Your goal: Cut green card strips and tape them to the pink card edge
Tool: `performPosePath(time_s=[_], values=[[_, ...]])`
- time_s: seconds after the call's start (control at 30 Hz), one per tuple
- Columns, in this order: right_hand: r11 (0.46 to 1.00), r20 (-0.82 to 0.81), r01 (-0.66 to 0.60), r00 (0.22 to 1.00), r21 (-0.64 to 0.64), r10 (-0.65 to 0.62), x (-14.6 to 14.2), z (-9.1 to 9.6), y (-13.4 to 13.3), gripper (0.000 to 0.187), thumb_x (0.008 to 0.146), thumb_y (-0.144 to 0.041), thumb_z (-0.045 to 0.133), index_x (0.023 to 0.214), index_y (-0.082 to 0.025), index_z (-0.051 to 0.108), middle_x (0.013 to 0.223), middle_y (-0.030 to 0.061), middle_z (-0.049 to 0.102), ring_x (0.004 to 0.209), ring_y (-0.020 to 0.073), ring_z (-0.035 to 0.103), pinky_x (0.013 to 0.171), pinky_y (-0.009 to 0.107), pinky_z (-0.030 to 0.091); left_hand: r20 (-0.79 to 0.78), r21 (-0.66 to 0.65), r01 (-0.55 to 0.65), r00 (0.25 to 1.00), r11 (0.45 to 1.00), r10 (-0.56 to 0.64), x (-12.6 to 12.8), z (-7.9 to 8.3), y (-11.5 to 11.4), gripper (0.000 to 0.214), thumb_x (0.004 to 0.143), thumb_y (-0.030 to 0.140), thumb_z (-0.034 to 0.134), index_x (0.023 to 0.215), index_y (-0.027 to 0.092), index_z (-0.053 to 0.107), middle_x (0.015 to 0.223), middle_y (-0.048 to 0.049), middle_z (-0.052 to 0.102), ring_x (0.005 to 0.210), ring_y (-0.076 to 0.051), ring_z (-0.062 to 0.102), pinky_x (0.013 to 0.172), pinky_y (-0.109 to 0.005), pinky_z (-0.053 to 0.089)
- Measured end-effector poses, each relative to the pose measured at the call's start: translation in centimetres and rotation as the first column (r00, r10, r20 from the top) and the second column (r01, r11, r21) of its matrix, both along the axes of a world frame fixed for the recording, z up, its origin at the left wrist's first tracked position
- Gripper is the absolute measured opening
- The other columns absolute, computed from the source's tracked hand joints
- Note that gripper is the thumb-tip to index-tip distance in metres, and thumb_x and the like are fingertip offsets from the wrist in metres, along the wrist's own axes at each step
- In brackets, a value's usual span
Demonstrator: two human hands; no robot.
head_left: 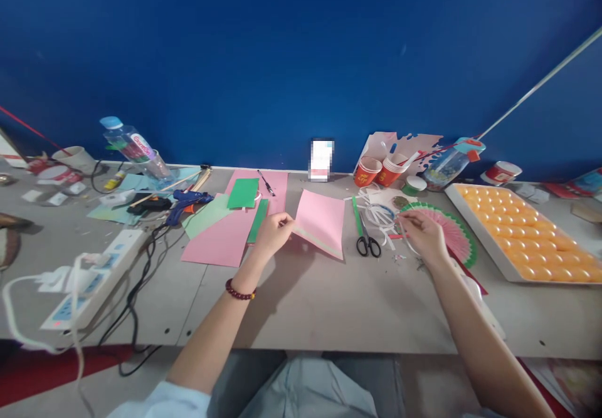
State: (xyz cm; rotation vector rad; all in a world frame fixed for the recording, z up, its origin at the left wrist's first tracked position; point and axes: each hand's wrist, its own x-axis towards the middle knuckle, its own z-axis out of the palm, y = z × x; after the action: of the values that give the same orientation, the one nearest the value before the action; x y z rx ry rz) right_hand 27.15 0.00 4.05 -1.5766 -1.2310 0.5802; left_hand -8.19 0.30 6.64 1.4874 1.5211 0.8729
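Observation:
My left hand point(271, 233) pinches the left corner of a pink sheet of paper point(320, 221) and holds it tilted just above the grey table point(329, 305). My right hand point(423, 233) is closed over the left side of a pink and green paper fan point(456, 233), with its fingers curled near a thin white strip; what it grips is too small to name. Black scissors point(367, 244) lie between the two hands. A green paper strip point(357, 216) lies beside the scissors.
More pink point(226, 239) and green paper point(243, 193) lies left of my left hand, with a blue glue gun point(188, 202), a power strip point(94, 274) and cables. A tray of orange balls point(527, 230) sits at the right. Red paper cups point(379, 170) stand at the back.

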Motion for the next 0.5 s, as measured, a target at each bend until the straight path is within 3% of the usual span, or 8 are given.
performPosePath(time_s=[0.1,0.23,0.33,0.43,0.5], values=[[0.994,0.18,-0.1,0.978,-0.052,0.108,-0.4,-1.6,0.6,0.024,0.071,-0.034,0.06,0.086,-0.017,0.068,0.079,0.0053,0.07,0.07,0.018,0.063,0.065,0.03,0.049,-0.242,0.054,0.015,0.97,0.998,-0.001,-1.1,0.5,0.0,0.018,0.073,0.025,0.049,0.056,0.02,0.052,0.052,0.0027,0.053,0.054,-0.014,0.054,0.051,-0.024,0.034],[0.99,0.481,-0.142,0.868,0.004,0.122,-0.8,-2.1,1.8,0.027,0.075,-0.03,0.051,0.09,-0.019,0.07,0.094,0.0089,0.069,0.08,0.0218,0.062,0.076,0.037,0.048,-0.53,0.0,0.089,0.845,0.996,-0.075,-1.7,0.4,-1.2,0.022,0.077,0.025,0.049,0.056,0.02,0.052,0.055,-0.0008,0.057,0.054,-0.016,0.051,0.049,-0.027,0.028],[0.972,0.634,-0.222,0.763,0.077,0.124,-1.5,-2.0,3.0,0.026,0.078,-0.028,0.05,0.088,-0.018,0.071,0.099,0.0112,0.067,0.095,0.0254,0.059,0.088,0.041,0.044,-0.656,0.004,0.182,0.742,0.983,-0.135,-1.5,-0.4,-2.3,0.029,0.083,0.026,0.045,0.057,0.019,0.053,0.056,-0.0029,0.057,0.055,-0.017,0.052,0.05,-0.027,0.028],[0.963,0.691,-0.271,0.695,-0.004,0.198,-2.7,-1.9,4.7,0.025,0.079,-0.025,0.049,0.085,-0.018,0.072,0.096,0.0106,0.068,0.095,0.0245,0.059,0.092,0.038,0.042,-0.73,0.099,0.295,0.671,0.95,-0.132,-1.3,-1.1,-2.8,0.028,0.086,0.026,0.044,0.061,0.019,0.056,0.067,-0.0056,0.06,0.066,-0.02,0.058,0.054,-0.028,0.035],[0.965,0.701,-0.251,0.675,-0.075,0.23,-3.6,-1.9,5.8,0.025,0.081,-0.026,0.05,0.086,-0.017,0.073,0.097,0.0105,0.068,0.095,0.024,0.06,0.09,0.035,0.042,-0.743,0.175,0.422,0.649,0.889,-0.162,-1.2,-1.3,-2.9,0.02,0.085,0.023,0.046,0.073,0.019,0.06,0.078,-0.0068,0.063,0.079,-0.021,0.06,0.061,-0.029,0.042]])
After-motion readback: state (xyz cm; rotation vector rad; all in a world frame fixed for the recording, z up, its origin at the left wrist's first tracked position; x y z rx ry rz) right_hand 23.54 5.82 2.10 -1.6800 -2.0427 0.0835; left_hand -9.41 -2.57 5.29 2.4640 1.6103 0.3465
